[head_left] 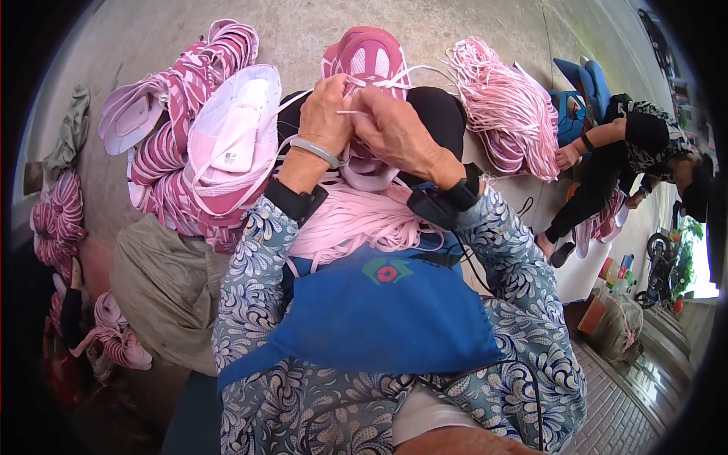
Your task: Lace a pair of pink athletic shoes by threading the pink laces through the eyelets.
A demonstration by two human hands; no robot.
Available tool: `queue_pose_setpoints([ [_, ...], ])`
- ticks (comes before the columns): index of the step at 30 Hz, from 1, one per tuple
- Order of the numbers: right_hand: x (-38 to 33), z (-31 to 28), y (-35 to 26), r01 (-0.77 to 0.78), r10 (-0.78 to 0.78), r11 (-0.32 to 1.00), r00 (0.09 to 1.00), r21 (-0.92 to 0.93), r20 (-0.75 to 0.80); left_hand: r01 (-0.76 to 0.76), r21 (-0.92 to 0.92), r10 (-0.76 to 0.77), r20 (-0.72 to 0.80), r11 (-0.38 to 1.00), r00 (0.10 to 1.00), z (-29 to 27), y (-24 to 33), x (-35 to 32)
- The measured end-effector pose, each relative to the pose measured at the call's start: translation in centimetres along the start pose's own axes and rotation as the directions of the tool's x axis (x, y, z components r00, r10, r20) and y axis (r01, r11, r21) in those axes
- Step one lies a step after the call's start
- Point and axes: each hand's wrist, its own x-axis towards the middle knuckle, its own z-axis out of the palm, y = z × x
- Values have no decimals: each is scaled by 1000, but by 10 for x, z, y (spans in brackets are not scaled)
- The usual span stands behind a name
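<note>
A pink sneaker (369, 57) stands upright between my knees, toe pointing away. Both hands meet over its lacing area. My left hand (326, 117), with a pale bangle at the wrist, has its fingers closed on a pale pink shoelace. My right hand (402, 129) pinches the same shoelace, whose short end (353, 113) sticks out by its fingertips. Part of the lace crosses the front of the shoe and trails off to the right. My fingers hide the eyelets. A pile of loose pink shoelaces (356, 220) lies in my lap on a blue apron (387, 318).
At left, pink shoes (182, 98) are stacked in long rows, beside a grey-green cloth (163, 288). A large bundle of pink laces (504, 106) lies at right. Beyond it another person (629, 144) sits near more shoes. A motorcycle (658, 265) stands farther right.
</note>
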Motion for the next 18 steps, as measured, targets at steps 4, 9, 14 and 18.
queue_pose_setpoints([
  [4, 11, 6, 33, -110, -31, 850, 966, -516, -258, 9, 11, -10, 78, 1000, 997, -1, -2, 7],
  [9, 18, 15, 48, -180, -23, 752, 954, -633, -299, 36, -101, -15, 197, 994, 980, -8, -7, 16],
  [14, 21, 13, 49, -132, -84, 717, 958, -684, -273, 41, -206, 11, 244, 978, 970, -11, -15, 20],
  [18, 31, 7, 52, -119, 1, 590, 989, -799, -146, 32, -279, 39, 245, 960, 969, -9, -20, 20],
])
